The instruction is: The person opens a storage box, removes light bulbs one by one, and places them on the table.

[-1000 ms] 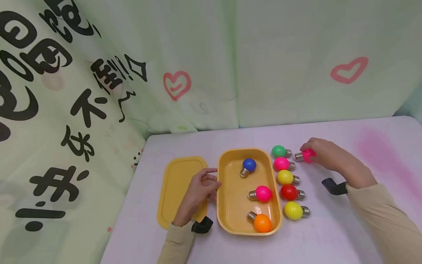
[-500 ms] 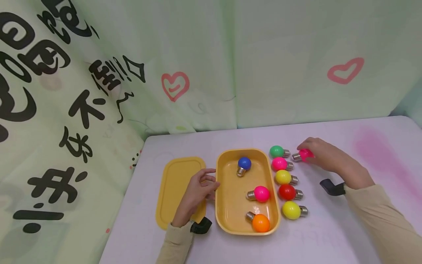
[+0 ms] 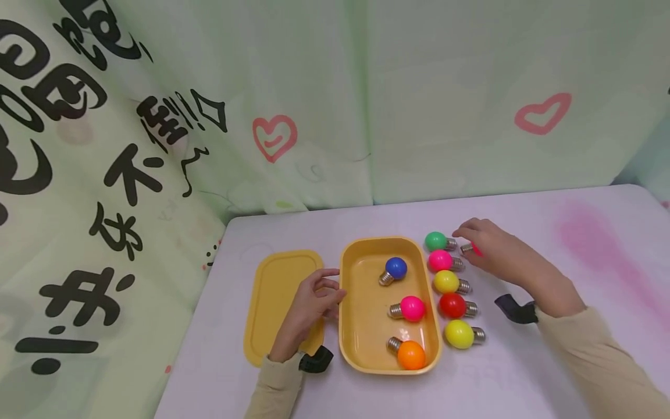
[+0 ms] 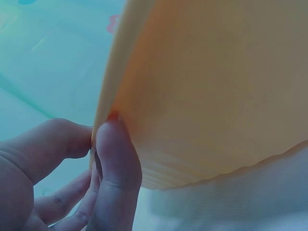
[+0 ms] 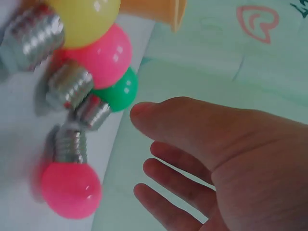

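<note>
In the head view my left hand (image 3: 309,305) is at the left side of a yellow plastic box (image 3: 366,331). The left wrist view shows its thumb and a finger pinching the box's rim (image 4: 108,91). Inside the box lie a blue bulb (image 3: 396,268), a pink bulb (image 3: 413,308) and an orange bulb (image 3: 410,355). My right hand (image 3: 508,256) is over the table, right of the box, with its fingers apart and nothing between them. A second pink bulb (image 5: 71,190) lies on the table beside it, mostly covered by that hand in the head view.
Along the box's right side runs a column of bulbs: green (image 3: 435,241), pink (image 3: 439,261), yellow (image 3: 446,281), red (image 3: 452,305) and another yellow (image 3: 459,334). A yellow lid (image 3: 262,326) lies left of the box, partly under my left forearm. A printed curtain (image 3: 445,116) hangs behind the table.
My right hand has let go of the second pink bulb, which it held near the green one, and has shifted slightly left over it. The left hand stays at the box.
</note>
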A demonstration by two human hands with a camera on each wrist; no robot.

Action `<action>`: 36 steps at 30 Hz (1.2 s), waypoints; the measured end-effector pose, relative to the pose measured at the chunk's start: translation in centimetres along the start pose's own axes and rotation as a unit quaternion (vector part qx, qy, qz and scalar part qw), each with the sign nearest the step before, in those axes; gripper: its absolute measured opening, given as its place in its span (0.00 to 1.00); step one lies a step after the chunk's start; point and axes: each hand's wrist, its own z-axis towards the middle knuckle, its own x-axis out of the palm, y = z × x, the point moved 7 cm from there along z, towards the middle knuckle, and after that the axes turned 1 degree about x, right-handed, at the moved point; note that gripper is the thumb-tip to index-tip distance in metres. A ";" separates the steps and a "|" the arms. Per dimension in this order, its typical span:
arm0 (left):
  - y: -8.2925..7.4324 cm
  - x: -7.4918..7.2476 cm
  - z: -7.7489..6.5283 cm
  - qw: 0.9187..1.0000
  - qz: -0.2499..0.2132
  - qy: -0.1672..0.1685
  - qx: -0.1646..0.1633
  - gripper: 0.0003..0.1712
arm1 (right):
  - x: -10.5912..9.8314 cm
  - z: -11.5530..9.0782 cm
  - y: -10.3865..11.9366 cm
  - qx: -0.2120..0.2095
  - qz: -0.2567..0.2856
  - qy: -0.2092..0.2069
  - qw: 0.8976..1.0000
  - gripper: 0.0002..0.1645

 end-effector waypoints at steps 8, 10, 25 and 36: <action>0.1 0.1 0.1 1.000 -0.006 0.006 0.003 0.28 | 0.3 -0.5 3.3 -0.010 0.001 0.006 1.000 0.29; 0.1 0.1 0.1 1.000 -0.005 0.005 0.003 0.28 | 0.3 -0.6 4.0 -0.021 -0.006 0.001 1.000 0.29; 0.1 0.1 0.2 1.000 -0.007 0.003 0.004 0.28 | 1.4 -1.2 8.3 -0.112 -0.025 -0.011 0.993 0.25; 0.2 0.0 0.3 1.000 -0.004 -0.002 0.003 0.28 | 2.9 -1.6 10.0 -0.149 -0.005 0.024 0.988 0.24</action>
